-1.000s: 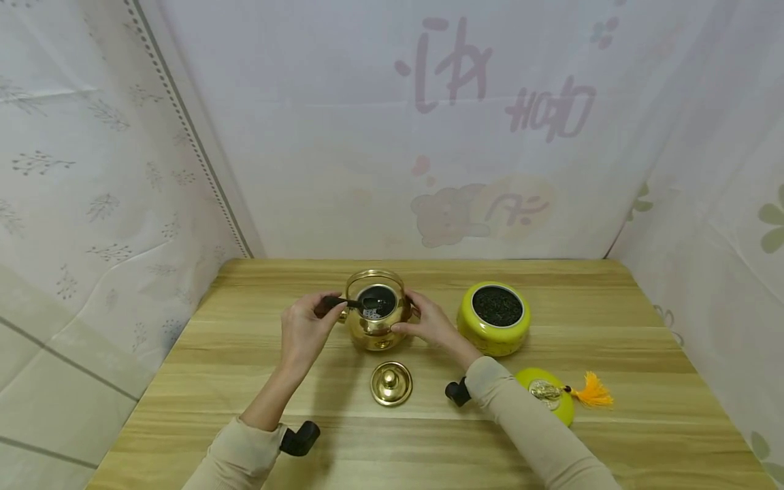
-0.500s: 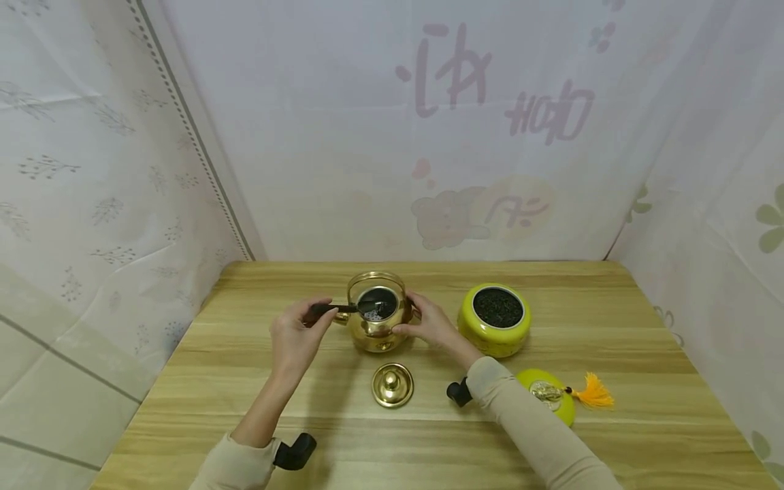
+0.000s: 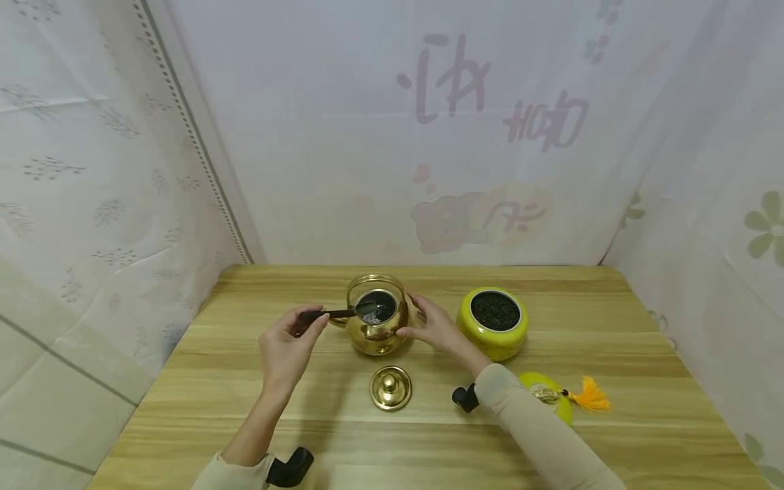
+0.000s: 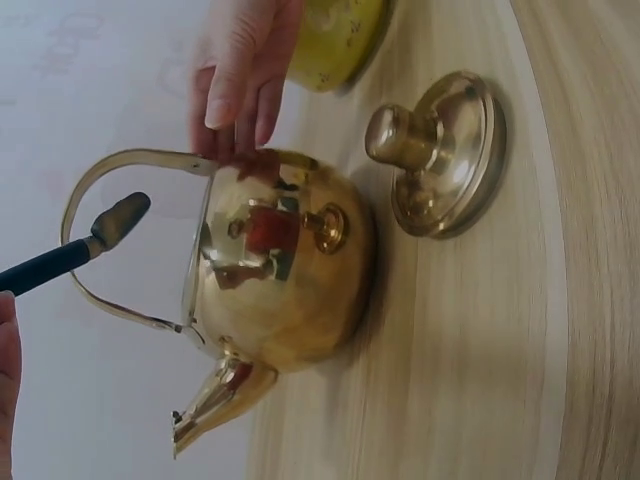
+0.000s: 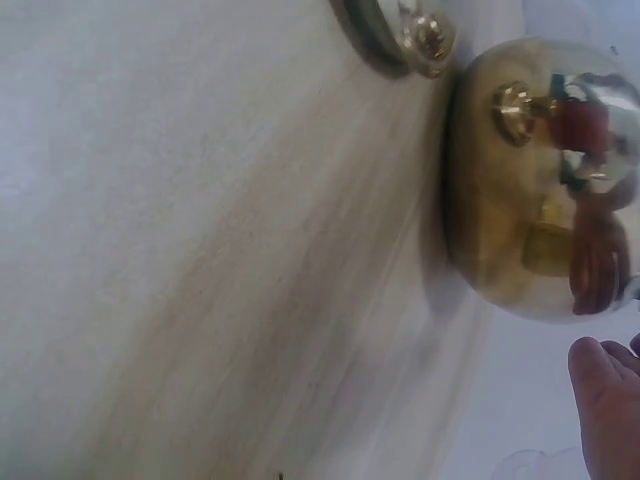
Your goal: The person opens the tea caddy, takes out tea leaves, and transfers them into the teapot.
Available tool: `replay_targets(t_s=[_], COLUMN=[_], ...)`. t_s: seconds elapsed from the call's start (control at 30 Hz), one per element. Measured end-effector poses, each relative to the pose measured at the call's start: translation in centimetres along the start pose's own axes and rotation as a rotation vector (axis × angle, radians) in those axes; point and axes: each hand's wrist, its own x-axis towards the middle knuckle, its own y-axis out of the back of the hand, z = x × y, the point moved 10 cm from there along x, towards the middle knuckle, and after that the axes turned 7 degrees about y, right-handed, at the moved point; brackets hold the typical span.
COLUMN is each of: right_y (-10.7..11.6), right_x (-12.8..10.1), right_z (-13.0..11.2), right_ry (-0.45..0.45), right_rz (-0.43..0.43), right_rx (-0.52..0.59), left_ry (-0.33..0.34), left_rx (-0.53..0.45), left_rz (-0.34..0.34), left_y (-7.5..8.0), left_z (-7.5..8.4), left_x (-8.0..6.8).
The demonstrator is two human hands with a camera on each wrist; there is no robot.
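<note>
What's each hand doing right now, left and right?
Left hand: pinches the dark spoon over the open brass teapot.
Right hand: open, fingers straight beside the teapot's side; contact cannot be told.

Tight around the teapot (image 3: pixel 375 321)
Bail handle arches over its mouth; lid (image 3: pixel 390 388) sits in front, yellow jar (image 3: pixel 493 321) right, left side open.

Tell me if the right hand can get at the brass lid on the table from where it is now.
Probably yes. The right hand rests open by the teapot, and the brass lid lies uncovered just in front, with only bare table between.
</note>
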Motion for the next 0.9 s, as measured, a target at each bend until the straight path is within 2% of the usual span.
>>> replay_targets(t_s=[0.23,0.4,0.53,0.7,0.77,0.9], right_y=[1.7,5.0,8.5,12.8,14.3,16.0], right_x=[-2.1,-4.5,-6.6,-9.1,-10.1,-11.4], right_z=[-1.2,-2.1,-1.9,0.4,1.6,3.6], right_ry=[0.03,0.07,0.075,0.005,-0.032,-0.092], right_rz=[0.011,0.066,0.137,0.23,0.259,0.27], right_rx=[0.094,0.047,0.013,-0.022,-0.052,-0.076], left_ry=[0.123,0.164,0.185,0.223,0.217,0.203], left_rx=[-0.106,-0.182,-0.231,-0.257,-0.265,-0.26], left_rz=[-0.027,-0.062,-0.106,-0.165,-0.196,-0.262], left_y=[-0.6,-2.1,-4.0,-7.0,-8.4,-10.8], left_z=[-1.0,-1.0,-0.6,-0.5,-0.2,1.7], left_x=[-0.4,-0.7,-1.0,-1.3,-1.4,-1.7])
